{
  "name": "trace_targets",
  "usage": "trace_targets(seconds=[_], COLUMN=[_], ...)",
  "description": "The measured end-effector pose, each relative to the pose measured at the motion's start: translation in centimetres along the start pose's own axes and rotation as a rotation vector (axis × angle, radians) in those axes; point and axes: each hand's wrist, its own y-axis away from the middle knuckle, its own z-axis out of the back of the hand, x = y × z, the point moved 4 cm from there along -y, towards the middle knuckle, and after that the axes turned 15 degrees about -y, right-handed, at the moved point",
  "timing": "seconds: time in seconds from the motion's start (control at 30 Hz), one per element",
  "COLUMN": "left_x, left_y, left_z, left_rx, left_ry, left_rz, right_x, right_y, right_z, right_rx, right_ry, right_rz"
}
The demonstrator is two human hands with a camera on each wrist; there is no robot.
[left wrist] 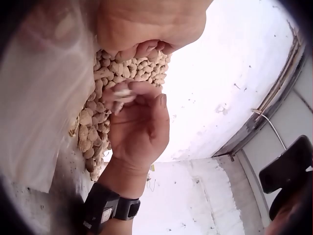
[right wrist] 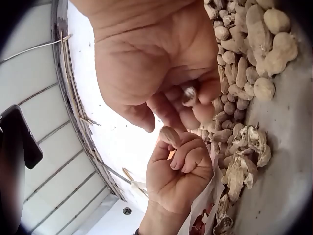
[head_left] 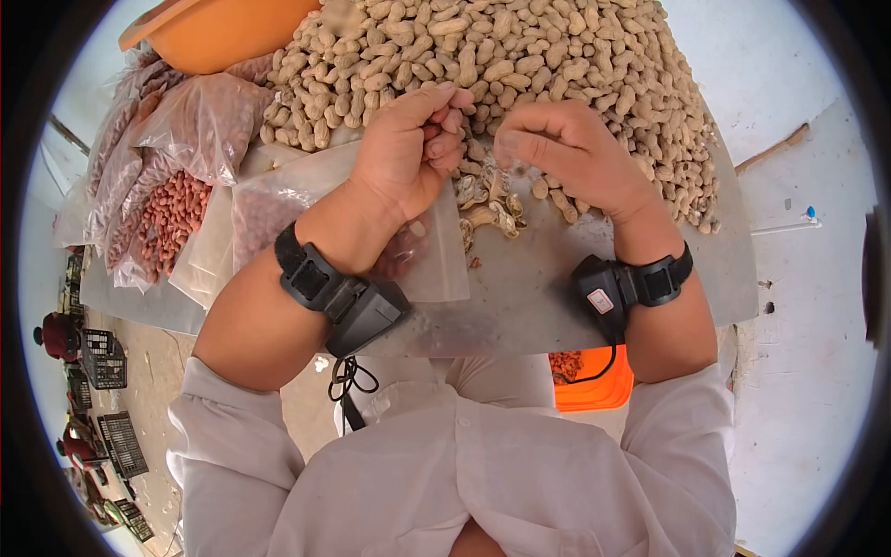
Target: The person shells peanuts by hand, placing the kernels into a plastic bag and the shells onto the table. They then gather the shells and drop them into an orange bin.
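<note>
Left hand (head_left: pixel 404 148) pinches a peanut (right wrist: pixel 169 136) near 12 o'clock, right hand (head_left: pixel 575 148) grips what looks like broken shell (right wrist: pixel 189 96). Kernels (head_left: pixel 174 218) already bagged toward 10, but the unshelled pile (head_left: pixel 538 56) at 12's huge, so plenty left imo.

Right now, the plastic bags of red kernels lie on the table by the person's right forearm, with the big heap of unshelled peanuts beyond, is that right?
Not quite: the bags of red kernels lie by the left forearm, as the head view shows, with the heap of unshelled peanuts beyond.
</note>
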Motion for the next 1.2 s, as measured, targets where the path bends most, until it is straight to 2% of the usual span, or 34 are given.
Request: trace_targets(seconds=[0.07,0.17,0.27,0.57,0.67,0.73,0.87,0.97,1.2], left_x=[0.0,0.0,0.0,-0.1,0.0,0.0,0.4,0.2,0.1], left_y=[0.1,0.1,0.2,0.2,0.0,0.0,0.3,0.5,0.6], left_z=[-0.1,-0.1,-0.2,-0.2,-0.3,-0.3,-0.5,-1.0,-1.1], left_rx=[0.003,0.011,0.015,0.022,0.063,0.135,0.13,0.101,0.079], left_ry=[0.01,0.032,0.029,0.035,0.012,-0.043,-0.101,-0.159,-0.189], left_rz=[0.002,0.007,0.004,0.016,-0.007,-0.053,-0.083,-0.134,-0.18], right_x=[-0.1,-0.3,0.3,-0.8,0.1,-0.1,0.1,-0.6,-0.4], right_y=[0.2,0.6,0.9,0.7,0.4,0.2,-0.2,-0.4,-0.5], right_z=[0.3,0.6,0.6,0.6,0.9,1.3,1.5,1.0,0.6], right_rx=[0.023,0.064,0.179,0.177,0.055,-0.086,-0.319,-0.352,-0.299], right_ry=[0.132,0.267,0.603,0.678,0.544,0.197,-0.368,-0.591,-0.441], right_rz=[-0.085,-0.063,-0.154,-0.105,-0.113,-0.045,0.055,0.073,0.153])
